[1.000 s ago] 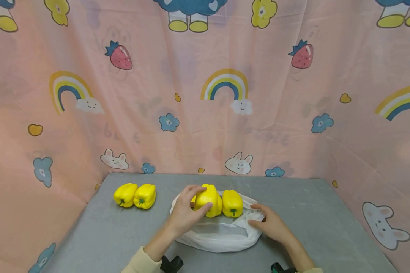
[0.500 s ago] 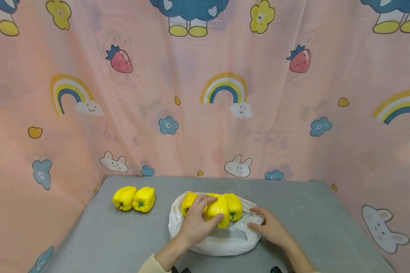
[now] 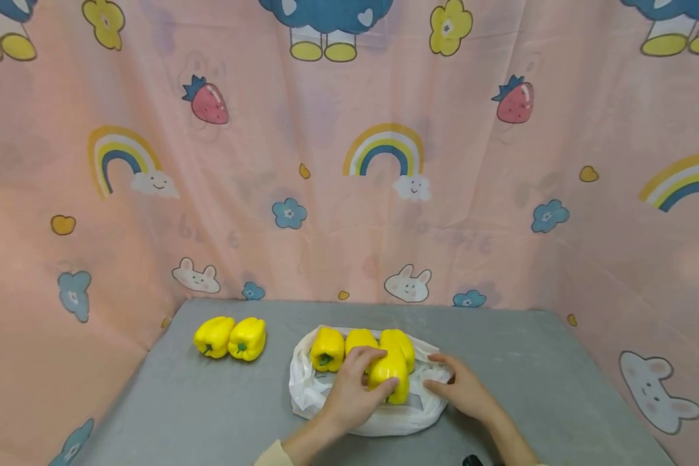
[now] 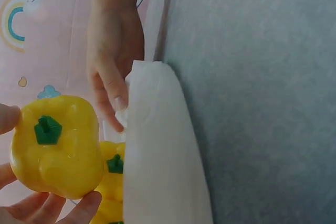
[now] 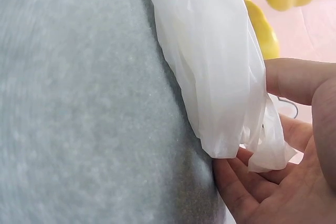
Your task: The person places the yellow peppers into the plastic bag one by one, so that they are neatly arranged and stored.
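Observation:
My left hand grips a yellow bell pepper between thumb and fingers, over the front right part of an opened white plastic bag. In the left wrist view, the green stem of this bell pepper faces the camera. Three more yellow peppers sit in a row in the bag: a left one, a middle one and a right one, partly hidden. At the bag's right side, my right hand holds the rim, thumb inside and fingers behind the crumpled plastic.
Two yellow peppers, one beside another, lie on the grey table at the back left. A pink patterned curtain rises behind the table. A small black object shows by my right wrist.
My left hand has carried its pepper rightward and toward me across the bag, uncovering the left and middle peppers. My right hand has stayed at the bag's right rim.

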Demonstrator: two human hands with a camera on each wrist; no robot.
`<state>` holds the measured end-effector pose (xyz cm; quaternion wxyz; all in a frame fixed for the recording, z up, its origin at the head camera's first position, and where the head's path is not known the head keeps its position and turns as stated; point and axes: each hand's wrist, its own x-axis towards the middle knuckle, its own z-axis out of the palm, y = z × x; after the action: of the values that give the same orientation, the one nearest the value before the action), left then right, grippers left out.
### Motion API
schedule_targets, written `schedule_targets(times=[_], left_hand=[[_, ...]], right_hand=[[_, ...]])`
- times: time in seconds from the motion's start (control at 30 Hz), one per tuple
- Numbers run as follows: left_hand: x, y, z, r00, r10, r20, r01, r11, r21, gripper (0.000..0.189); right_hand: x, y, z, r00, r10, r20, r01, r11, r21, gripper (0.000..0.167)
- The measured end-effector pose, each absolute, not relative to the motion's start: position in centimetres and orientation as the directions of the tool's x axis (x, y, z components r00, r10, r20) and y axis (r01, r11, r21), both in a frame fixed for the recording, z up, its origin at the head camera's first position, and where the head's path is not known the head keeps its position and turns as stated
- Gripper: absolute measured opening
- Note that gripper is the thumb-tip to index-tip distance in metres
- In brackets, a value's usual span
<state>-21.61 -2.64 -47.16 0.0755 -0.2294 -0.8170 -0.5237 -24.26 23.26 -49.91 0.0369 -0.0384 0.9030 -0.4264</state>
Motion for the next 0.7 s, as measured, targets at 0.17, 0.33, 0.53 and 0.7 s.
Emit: schedule_targets(times=[0.17,0.33,0.53,0.7], left_hand=[[-21.4,-2.1,-47.7,-0.884,0.319,0.343,0.452,0.390,0.803,0.043],[-21.3,-1.6,-48.1,-0.897,0.348,0.272,0.408,0.417,0.812,0.045],[-21.4,-1.2,-48.4,-0.908,0.363,0.209,0.361,0.425,0.830,0.048],[-21.2,-1.1,-48.6,-0.908,0.362,0.213,0.365,0.428,0.827,0.047]], right_hand=[[-24.3,23.3,-49.9,-0.995,-0.084,-0.053,-0.014,0.646,-0.763,0.063],[-24.3,23.4,-50.0,-0.996,-0.079,-0.045,-0.018,0.658,-0.753,0.063],[-24.4,23.4,-50.0,-0.996,-0.075,-0.042,-0.019,0.666,-0.746,0.063],[-24.3,23.5,-50.0,-0.996,-0.084,-0.043,-0.023,0.657,-0.754,0.063]])
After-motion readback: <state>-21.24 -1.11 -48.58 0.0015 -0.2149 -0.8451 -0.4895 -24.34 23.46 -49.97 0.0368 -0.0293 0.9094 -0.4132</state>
